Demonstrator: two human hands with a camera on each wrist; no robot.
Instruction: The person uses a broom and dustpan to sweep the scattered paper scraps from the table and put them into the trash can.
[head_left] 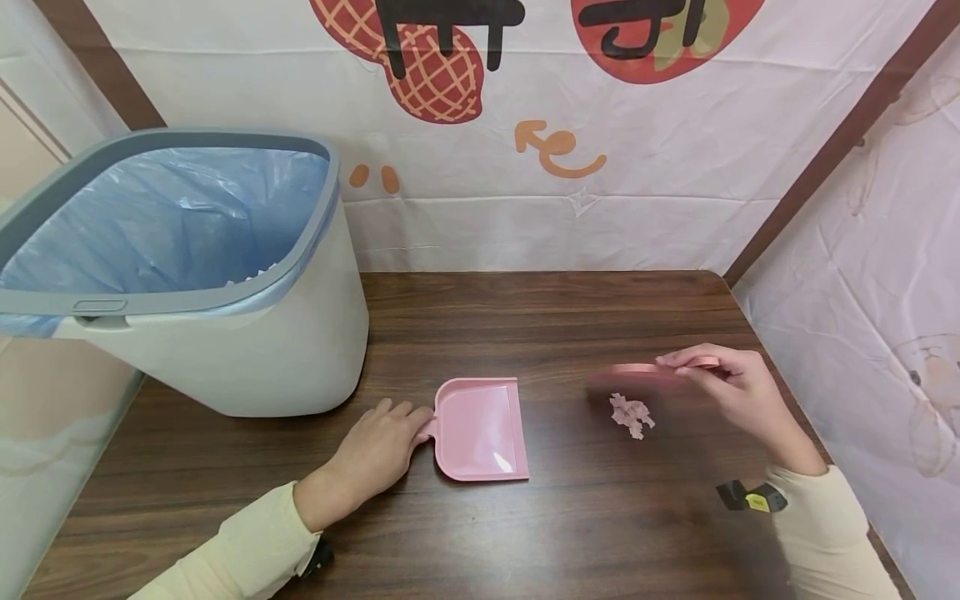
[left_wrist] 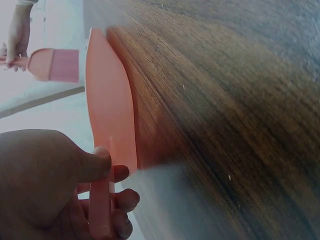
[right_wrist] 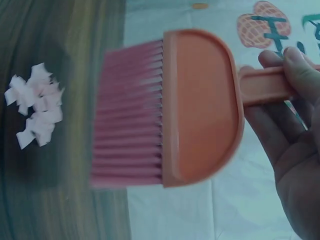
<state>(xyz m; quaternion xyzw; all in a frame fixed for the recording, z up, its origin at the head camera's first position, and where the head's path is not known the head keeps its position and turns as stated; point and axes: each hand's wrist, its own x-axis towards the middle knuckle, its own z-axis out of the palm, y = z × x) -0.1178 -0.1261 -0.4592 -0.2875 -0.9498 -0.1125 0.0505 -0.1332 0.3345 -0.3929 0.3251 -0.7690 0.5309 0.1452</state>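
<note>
My left hand (head_left: 378,446) grips the short handle of a pink dustpan (head_left: 480,429), which lies on the wooden table with its straight edge facing right. In the left wrist view, thumb and fingers wrap the handle of the dustpan (left_wrist: 110,95). My right hand (head_left: 738,387) holds a small pink hand brush (head_left: 637,368) by its handle, above the table. Its pink bristles (right_wrist: 127,117) show in the right wrist view, apart from the paper. A little heap of torn paper scraps (head_left: 632,415) lies between dustpan and brush, nearer the brush.
A white bin (head_left: 300,367) with a grey rim and blue liner stands at the left on the table (head_left: 540,533). Some white bits show inside near its rim. A printed cloth (head_left: 480,225) hangs along the back, and another cloth (head_left: 862,275) hangs at the right.
</note>
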